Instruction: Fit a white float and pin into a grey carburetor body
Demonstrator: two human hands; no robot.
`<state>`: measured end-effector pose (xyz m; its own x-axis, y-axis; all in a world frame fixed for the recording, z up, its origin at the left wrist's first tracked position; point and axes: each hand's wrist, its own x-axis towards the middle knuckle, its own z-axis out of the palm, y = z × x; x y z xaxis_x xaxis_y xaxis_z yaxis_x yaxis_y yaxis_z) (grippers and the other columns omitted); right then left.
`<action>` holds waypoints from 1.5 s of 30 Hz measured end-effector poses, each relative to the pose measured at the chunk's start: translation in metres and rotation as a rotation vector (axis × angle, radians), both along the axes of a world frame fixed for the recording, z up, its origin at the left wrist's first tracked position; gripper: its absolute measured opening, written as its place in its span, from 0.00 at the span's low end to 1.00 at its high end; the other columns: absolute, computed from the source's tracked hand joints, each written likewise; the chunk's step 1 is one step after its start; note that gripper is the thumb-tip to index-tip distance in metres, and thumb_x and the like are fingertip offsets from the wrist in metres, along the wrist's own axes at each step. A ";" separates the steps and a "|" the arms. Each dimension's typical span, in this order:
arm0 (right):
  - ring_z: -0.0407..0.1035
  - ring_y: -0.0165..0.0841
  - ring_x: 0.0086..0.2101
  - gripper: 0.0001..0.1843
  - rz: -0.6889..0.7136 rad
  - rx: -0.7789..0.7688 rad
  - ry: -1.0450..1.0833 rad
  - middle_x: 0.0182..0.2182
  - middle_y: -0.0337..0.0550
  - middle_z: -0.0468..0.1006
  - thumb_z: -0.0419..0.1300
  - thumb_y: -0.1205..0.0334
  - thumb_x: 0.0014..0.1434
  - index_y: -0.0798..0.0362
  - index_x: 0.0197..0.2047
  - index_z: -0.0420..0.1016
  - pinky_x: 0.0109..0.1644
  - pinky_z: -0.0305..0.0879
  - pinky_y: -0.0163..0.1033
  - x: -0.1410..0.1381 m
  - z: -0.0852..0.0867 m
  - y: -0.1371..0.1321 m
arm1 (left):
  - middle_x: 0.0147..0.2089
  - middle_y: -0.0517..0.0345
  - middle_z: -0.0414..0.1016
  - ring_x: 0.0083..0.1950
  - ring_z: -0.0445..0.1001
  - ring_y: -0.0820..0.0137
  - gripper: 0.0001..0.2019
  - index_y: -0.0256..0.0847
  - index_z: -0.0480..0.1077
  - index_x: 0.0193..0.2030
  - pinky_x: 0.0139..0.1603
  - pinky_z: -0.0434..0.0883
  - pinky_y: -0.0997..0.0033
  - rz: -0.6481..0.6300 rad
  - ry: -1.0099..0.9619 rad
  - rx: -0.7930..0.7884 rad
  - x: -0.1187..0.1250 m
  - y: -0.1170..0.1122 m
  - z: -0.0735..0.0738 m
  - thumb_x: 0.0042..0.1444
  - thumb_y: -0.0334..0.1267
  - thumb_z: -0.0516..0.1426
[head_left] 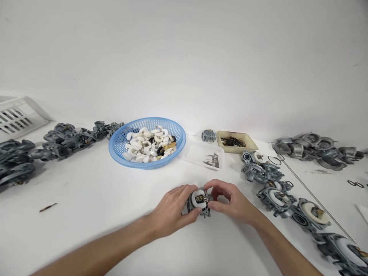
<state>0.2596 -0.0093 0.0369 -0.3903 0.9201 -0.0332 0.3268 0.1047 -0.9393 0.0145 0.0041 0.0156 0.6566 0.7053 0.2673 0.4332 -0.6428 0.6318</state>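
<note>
Across the white table (86, 191), I see grey carburetor bodies (43, 147) piled at ten o'clock and a row of fitted carburetors (276, 195) running toward four o'clock. At twelve o'clock sits a blue basket (120, 142) of white floats (143, 147), with a clear tray (195, 153) and a tan tray (250, 143) at one o'clock. At centre, my left hand (171, 211) clasps the carburetor (199, 203) from its left side; my right hand (230, 201) pinches its right edge between thumb and fingers.
</note>
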 end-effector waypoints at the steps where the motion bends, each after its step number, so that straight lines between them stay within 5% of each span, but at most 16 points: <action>1: 0.68 0.33 0.34 0.17 0.009 0.003 0.000 0.34 0.39 0.74 0.67 0.53 0.59 0.48 0.49 0.76 0.44 0.67 0.40 0.001 -0.001 0.000 | 0.46 0.56 0.75 0.44 0.76 0.63 0.17 0.45 0.60 0.59 0.47 0.72 0.63 -0.004 -0.002 -0.006 0.000 0.000 0.001 0.66 0.44 0.55; 13: 0.66 0.30 0.33 0.12 0.013 0.047 0.048 0.40 0.38 0.74 0.68 0.58 0.58 0.45 0.46 0.76 0.42 0.66 0.38 -0.002 -0.004 -0.001 | 0.49 0.55 0.76 0.45 0.78 0.63 0.19 0.45 0.58 0.60 0.44 0.73 0.65 -0.025 0.002 0.102 -0.004 -0.001 0.002 0.65 0.42 0.56; 31: 0.65 0.31 0.33 0.15 0.019 -0.068 0.083 0.38 0.39 0.74 0.70 0.57 0.57 0.46 0.47 0.76 0.41 0.63 0.39 0.001 -0.006 0.001 | 0.48 0.57 0.75 0.45 0.76 0.64 0.17 0.48 0.58 0.59 0.40 0.72 0.68 -0.018 0.031 0.019 -0.004 -0.001 0.006 0.66 0.41 0.55; 36: 0.64 0.31 0.33 0.17 -0.010 -0.079 0.100 0.36 0.38 0.73 0.71 0.54 0.56 0.45 0.48 0.77 0.39 0.62 0.38 0.002 -0.013 0.002 | 0.52 0.57 0.75 0.50 0.76 0.61 0.26 0.48 0.56 0.62 0.46 0.74 0.63 -0.012 0.048 0.010 -0.003 0.000 0.005 0.60 0.43 0.61; 45: 0.63 0.31 0.32 0.17 -0.002 -0.087 0.093 0.34 0.38 0.72 0.69 0.53 0.58 0.48 0.49 0.75 0.37 0.61 0.38 0.004 -0.013 0.003 | 0.52 0.56 0.76 0.49 0.76 0.62 0.24 0.48 0.57 0.62 0.50 0.73 0.62 -0.021 0.061 -0.012 -0.003 0.001 0.007 0.63 0.45 0.59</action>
<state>0.2633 -0.0065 0.0237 -0.3939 0.9160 -0.0762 0.2377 0.0214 -0.9711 0.0117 0.0052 0.0222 0.6863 0.6939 0.2178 0.4578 -0.6449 0.6119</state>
